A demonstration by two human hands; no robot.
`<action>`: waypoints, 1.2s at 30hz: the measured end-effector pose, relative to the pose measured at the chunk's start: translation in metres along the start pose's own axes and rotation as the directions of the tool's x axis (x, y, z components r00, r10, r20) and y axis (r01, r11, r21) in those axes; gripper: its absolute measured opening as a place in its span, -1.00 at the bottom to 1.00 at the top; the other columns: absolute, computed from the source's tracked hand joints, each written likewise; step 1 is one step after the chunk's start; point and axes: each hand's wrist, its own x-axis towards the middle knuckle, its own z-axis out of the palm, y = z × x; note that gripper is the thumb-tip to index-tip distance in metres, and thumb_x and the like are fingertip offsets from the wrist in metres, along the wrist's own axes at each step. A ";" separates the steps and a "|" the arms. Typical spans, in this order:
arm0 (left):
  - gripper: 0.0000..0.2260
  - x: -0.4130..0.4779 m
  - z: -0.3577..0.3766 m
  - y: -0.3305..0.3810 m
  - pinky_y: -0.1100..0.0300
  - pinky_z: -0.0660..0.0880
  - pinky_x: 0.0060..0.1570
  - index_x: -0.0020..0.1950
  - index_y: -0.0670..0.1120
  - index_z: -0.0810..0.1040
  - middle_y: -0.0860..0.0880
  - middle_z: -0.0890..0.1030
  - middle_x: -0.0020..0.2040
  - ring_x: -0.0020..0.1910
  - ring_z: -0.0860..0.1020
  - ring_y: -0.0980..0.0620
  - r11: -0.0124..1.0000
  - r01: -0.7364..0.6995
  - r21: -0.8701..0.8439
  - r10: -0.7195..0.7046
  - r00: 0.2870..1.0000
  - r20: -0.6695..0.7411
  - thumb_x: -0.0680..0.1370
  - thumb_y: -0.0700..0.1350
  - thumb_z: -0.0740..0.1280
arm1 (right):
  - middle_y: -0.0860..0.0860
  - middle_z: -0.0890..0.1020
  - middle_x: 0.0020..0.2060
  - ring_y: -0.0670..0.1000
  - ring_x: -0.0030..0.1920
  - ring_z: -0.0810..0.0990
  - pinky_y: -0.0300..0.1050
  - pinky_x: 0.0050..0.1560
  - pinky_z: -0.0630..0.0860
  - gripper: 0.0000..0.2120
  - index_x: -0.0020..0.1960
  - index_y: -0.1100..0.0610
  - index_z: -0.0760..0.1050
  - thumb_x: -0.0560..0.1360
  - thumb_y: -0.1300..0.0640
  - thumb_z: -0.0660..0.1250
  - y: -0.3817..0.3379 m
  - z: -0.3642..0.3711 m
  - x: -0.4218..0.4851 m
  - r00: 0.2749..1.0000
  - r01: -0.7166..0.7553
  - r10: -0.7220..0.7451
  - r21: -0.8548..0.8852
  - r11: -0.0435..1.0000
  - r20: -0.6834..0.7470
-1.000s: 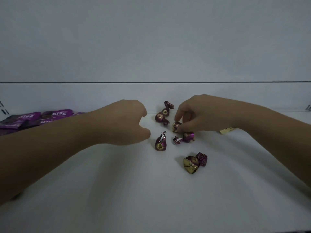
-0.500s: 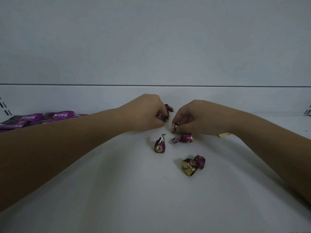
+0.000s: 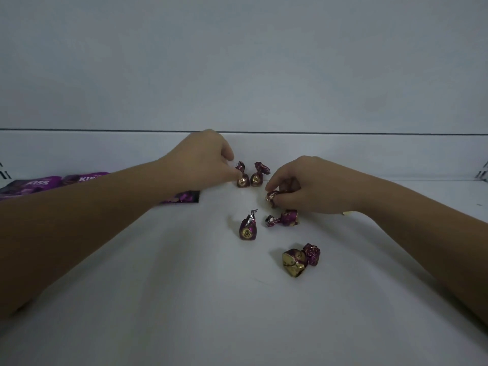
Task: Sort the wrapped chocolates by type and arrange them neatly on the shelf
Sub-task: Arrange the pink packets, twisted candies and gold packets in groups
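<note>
Several maroon-and-gold twist-wrapped chocolates lie on the white shelf [image 3: 184, 299]. My left hand [image 3: 203, 159] pinches an upright chocolate [image 3: 242, 177] near the back wall; a second upright one [image 3: 257, 175] stands touching it on the right. My right hand [image 3: 309, 184] grips another chocolate [image 3: 272, 198] at its fingertips. In front of that hand one chocolate lies on its side [image 3: 284, 219]. An upright chocolate [image 3: 248, 229] stands left of it. Nearer me a bigger gold-faced chocolate [image 3: 294, 262] and a small maroon one [image 3: 311, 253] touch.
Flat purple KISS packets [image 3: 42, 184] lie at the left by the back wall, one dark packet [image 3: 184, 198] poking out past my left forearm. A pale yellow scrap [image 3: 348, 213] shows behind my right wrist. Slotted shelf brackets [image 3: 483, 173] stand at the right edge.
My left hand reached from mid-shelf to the back pair and stood them upright side by side. My right hand stayed closed on its chocolate, drifting slightly right.
</note>
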 end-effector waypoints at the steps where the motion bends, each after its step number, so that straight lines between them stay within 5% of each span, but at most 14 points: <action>1: -0.87 -0.008 -0.006 0.003 0.24 0.52 -0.18 -0.14 -0.08 0.64 0.04 0.67 -0.28 -0.25 0.59 0.09 1.000 -0.005 -0.023 0.005 1.000 0.014 0.40 -0.05 0.40 | -0.14 0.56 -0.26 -0.20 -0.28 0.50 -0.40 -0.27 0.40 -0.84 0.05 -0.05 0.56 0.46 0.03 0.38 0.000 0.000 0.001 1.000 -0.004 0.004 0.018 1.000 -0.005; 6: -0.79 -0.054 -0.016 0.024 0.43 0.44 -0.33 0.00 0.16 0.60 0.24 0.62 -0.26 -0.43 0.53 0.31 0.989 -0.087 -0.122 0.129 0.907 0.401 0.40 -0.06 0.39 | -0.14 0.56 -0.26 -0.19 -0.28 0.51 -0.32 -0.29 0.40 -0.89 -0.07 -0.05 0.56 0.42 0.04 0.43 -0.004 0.001 0.003 0.998 0.004 -0.002 0.040 0.999 -0.059; 8: -0.76 -0.061 -0.011 0.028 0.39 0.47 -0.31 0.04 0.17 0.59 0.19 0.63 -0.23 -0.41 0.54 0.30 0.987 -0.112 -0.112 0.150 0.885 0.440 0.38 0.03 0.43 | -0.16 0.56 -0.24 -0.18 -0.24 0.54 -0.28 -0.23 0.46 -0.87 -0.07 -0.05 0.58 0.39 0.04 0.46 -0.006 0.003 0.003 0.998 0.004 0.000 0.046 0.999 -0.069; 15: -0.84 -0.047 -0.004 0.013 0.51 0.38 -0.35 0.00 0.07 0.67 0.10 0.60 -0.32 -0.32 0.52 0.23 0.987 -0.116 -0.110 0.144 0.943 0.300 0.42 -0.03 0.45 | -0.24 0.53 -0.23 -0.23 -0.22 0.54 -0.49 -0.24 0.38 -0.82 0.04 -0.06 0.61 0.44 0.02 0.42 -0.007 0.010 0.004 0.996 0.023 -0.021 0.026 0.999 -0.085; 19: -0.82 -0.030 0.002 -0.002 0.34 0.35 -0.41 -0.05 -0.15 0.65 0.02 0.56 -0.40 -0.47 0.41 0.14 0.985 -0.041 -0.168 0.066 0.987 0.144 0.40 -0.10 0.45 | -0.29 0.48 -0.22 -0.27 -0.20 0.50 -0.47 -0.23 0.33 -0.81 0.07 -0.08 0.59 0.46 0.08 0.40 -0.004 0.014 0.008 0.988 0.006 0.004 0.066 0.998 -0.153; 24: -0.82 -0.017 0.012 -0.006 0.21 0.54 -0.18 -0.14 -0.01 0.65 0.07 0.68 -0.27 -0.26 0.63 0.11 0.972 0.035 -0.234 -0.017 0.997 0.076 0.31 -0.09 0.54 | -0.15 0.62 -0.21 -0.18 -0.18 0.62 -0.31 -0.17 0.50 -0.71 0.02 0.01 0.49 0.37 0.15 0.50 -0.004 0.020 0.011 0.957 -0.025 0.091 0.233 0.972 -0.274; 29: -0.81 -0.013 0.018 -0.002 0.34 0.45 -0.29 -0.14 -0.03 0.65 0.08 0.65 -0.30 -0.34 0.57 0.18 0.969 0.010 -0.247 0.000 0.999 0.039 0.29 -0.11 0.56 | -0.11 0.66 -0.24 -0.17 -0.24 0.66 -0.36 -0.20 0.52 -0.72 -0.09 -0.02 0.45 0.34 0.18 0.51 -0.004 0.025 0.013 0.941 -0.009 0.101 0.274 0.962 -0.324; 36: -0.79 -0.008 0.020 -0.004 0.27 0.44 -0.30 -0.26 0.00 0.56 0.09 0.60 -0.30 -0.31 0.55 0.16 0.980 0.005 -0.197 -0.002 1.000 0.016 0.26 -0.07 0.57 | -0.11 0.66 -0.22 -0.18 -0.24 0.65 -0.39 -0.24 0.48 -0.65 -0.05 0.01 0.38 0.34 0.17 0.52 -0.004 0.027 0.014 0.932 0.000 0.109 0.300 0.954 -0.345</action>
